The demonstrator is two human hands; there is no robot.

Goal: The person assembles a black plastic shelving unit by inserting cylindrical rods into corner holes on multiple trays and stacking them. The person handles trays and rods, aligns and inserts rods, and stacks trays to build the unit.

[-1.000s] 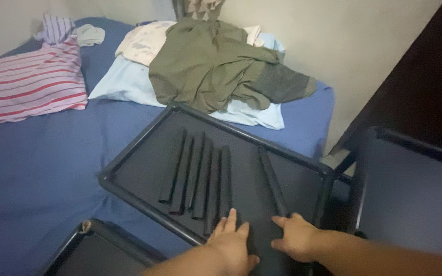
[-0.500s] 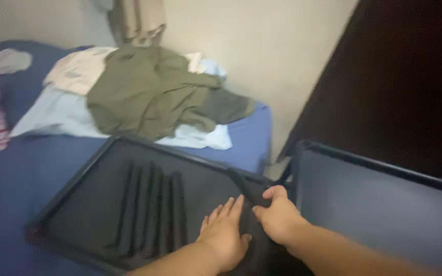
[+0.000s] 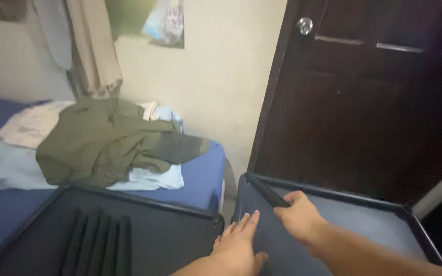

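Right hand (image 3: 299, 217) is closed around one end of a black bar (image 3: 268, 194), fingers wrapped over it, w/ the bar's far end pointing up-left toward the corner of a grey-blue tray (image 3: 369, 225). This tray has a dark raised rim and sits in front of the dark wooden door (image 3: 374, 97); the bar lies across its near-left corner, apparently just above the tray's floor. Can't tell if it touches.

Left hand (image 3: 239, 245) is open & flat, fingers stretched together, holding nothing. Fingertips reach the left edge of the grey-blue tray, palm is over the gap between the two trays.

To the left, a second black tray (image 3: 180, 230) rests on the bed (image 3: 200, 174), which has a blue sheet. Inside it approx. four more black bars (image 3: 101, 245) lie side by side, parallel, close together, well apart from both hands.

Behind that tray: an olive-green garment (image 3: 108, 143) heaped on pale blue & cream cloths (image 3: 149, 179). A round metal knob (image 3: 305, 24) shows at the top of the door. Beige clothes (image 3: 93, 46) hang on the wall in the top-left.
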